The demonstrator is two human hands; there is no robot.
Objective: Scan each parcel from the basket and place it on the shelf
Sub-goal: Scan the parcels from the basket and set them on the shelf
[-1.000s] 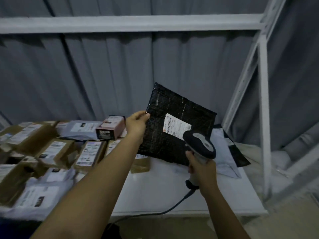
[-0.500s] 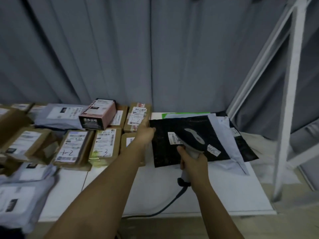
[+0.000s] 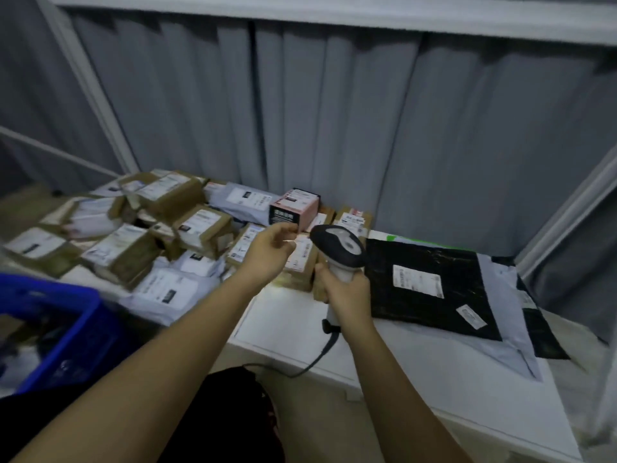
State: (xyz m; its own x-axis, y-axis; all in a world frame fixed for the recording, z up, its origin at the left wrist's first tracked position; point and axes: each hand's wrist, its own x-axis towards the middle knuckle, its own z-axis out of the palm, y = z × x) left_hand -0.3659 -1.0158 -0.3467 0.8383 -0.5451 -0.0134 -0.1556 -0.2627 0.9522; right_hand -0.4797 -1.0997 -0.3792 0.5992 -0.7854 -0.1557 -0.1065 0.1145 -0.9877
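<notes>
On the shelf [image 3: 300, 332], the black parcel [image 3: 430, 285] is lying flat at right. Right hand [image 3: 347, 289] is gripping the scanner [image 3: 340, 252]; left hand [image 3: 270, 252] is hovering empty, fingers loosely curled. Basket [image 3: 60, 332] is sitting near left.

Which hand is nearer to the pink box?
Left. The left hand is just below the pink box; the right hand grips the scanner, lower and to the right.

Grey curtain [image 3: 334, 128] fills the frame's upper half behind white frame bars [image 3: 334, 10]; dim light; pale floor [image 3: 20, 202] at left edge
</notes>
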